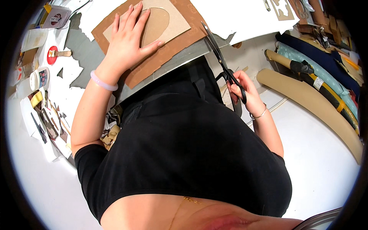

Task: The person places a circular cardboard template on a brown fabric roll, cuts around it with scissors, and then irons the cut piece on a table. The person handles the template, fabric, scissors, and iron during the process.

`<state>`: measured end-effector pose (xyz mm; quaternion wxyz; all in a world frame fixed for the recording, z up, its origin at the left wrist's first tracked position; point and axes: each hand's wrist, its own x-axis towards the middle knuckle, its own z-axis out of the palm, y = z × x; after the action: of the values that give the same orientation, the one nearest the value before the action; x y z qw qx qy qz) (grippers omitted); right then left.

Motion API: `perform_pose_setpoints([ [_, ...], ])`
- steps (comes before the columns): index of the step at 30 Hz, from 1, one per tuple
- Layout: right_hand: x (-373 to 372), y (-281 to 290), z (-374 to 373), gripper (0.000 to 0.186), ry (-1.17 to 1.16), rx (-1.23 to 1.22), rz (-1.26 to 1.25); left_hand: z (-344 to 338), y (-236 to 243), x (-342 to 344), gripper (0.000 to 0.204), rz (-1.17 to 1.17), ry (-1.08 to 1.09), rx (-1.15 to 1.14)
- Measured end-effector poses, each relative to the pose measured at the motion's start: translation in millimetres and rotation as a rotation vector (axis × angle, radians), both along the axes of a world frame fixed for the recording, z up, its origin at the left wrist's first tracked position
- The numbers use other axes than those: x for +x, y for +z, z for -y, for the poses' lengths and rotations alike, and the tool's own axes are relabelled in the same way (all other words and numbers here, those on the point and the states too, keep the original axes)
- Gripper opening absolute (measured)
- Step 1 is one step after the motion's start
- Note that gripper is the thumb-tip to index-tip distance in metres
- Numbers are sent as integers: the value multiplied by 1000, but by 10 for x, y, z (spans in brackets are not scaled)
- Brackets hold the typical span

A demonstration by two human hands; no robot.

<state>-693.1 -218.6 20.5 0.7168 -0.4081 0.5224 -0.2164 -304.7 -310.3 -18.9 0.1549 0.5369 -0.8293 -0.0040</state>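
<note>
My left hand lies with its fingers spread on a beige board that has a rounded cutout in it. Under that board is a larger sheet of brown leather-like material, which reaches the near edge of the table. Off to the right, my right hand is closed around the handles of long black scissors. Their blades point up and away, close to the right corner of the brown sheet. Whether the blades touch the sheet, I cannot tell.
A grey mat and white paper cover the table. At left are a red container with a brush, a white jar and several tools. Rolls of material lean at right. A cut-out template lies far right.
</note>
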Motion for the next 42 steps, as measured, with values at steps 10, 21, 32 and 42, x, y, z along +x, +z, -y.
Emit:
perform_pose_setpoints([
  [10, 51, -34, 82, 30, -24, 19, -32, 7, 4, 1, 87, -27, -10, -5],
  [21, 56, -21, 109, 29, -15, 47, -78, 12, -1, -2, 88, -32, -6, 3],
  [32, 126, -26, 214, 29, -3, 31, -18, 7, 27, 8, 87, -34, 9, 3],
  [42, 236, -68, 312, 29, -14, 13, -46, 14, 44, 11, 89, -62, 3, 7],
])
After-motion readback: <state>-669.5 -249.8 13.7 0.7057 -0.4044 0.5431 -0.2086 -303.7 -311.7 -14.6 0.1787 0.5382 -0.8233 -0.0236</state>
